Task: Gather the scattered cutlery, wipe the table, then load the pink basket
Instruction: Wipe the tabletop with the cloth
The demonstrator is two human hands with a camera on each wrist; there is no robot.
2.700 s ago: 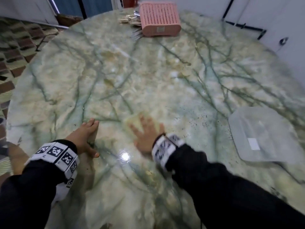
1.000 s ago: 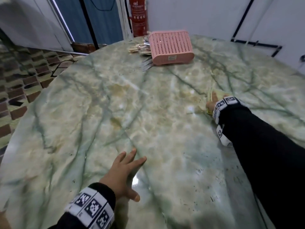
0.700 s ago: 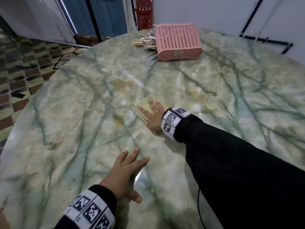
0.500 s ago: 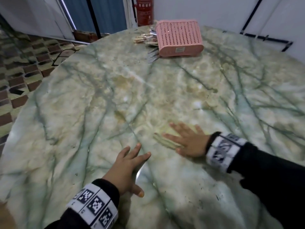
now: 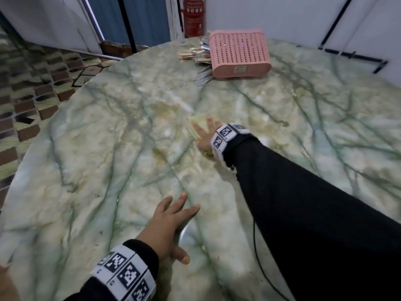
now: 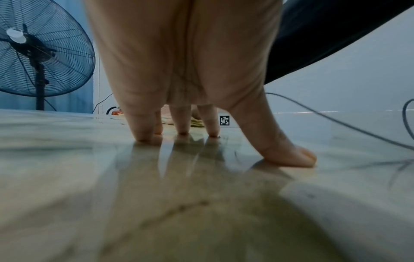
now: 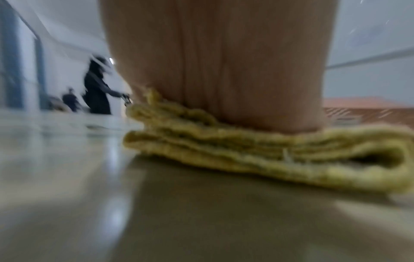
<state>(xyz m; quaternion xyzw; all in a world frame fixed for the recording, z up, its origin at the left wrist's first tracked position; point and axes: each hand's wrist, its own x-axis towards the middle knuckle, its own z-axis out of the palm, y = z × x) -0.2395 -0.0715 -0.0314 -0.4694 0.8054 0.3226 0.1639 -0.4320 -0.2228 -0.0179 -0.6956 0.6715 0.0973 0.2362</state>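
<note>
My right hand (image 5: pixel 205 133) presses flat on a folded yellow cloth (image 5: pixel 198 124) at the middle of the green marble table (image 5: pixel 108 148). The right wrist view shows the cloth (image 7: pixel 246 152) folded in layers under my palm (image 7: pixel 224 70). My left hand (image 5: pixel 171 218) lies near the front edge with straight, spread fingers; its fingertips (image 6: pixel 147 136) rest on the marble. The pink basket (image 5: pixel 238 55) lies at the far edge. A bundle of cutlery (image 5: pixel 197 58) lies against its left side.
A red fire extinguisher (image 5: pixel 194 16) stands on the floor behind the table. A thin black cable (image 5: pixel 262 270) trails over the marble by my right sleeve. A large fan (image 6: pixel 40 53) stands off to the left. Patterned floor tiles (image 5: pixel 28 83) lie left of the table.
My right hand has swept the cloth from near the left hand back out toward the table's middle. The left hand has stayed planted on the marble.
</note>
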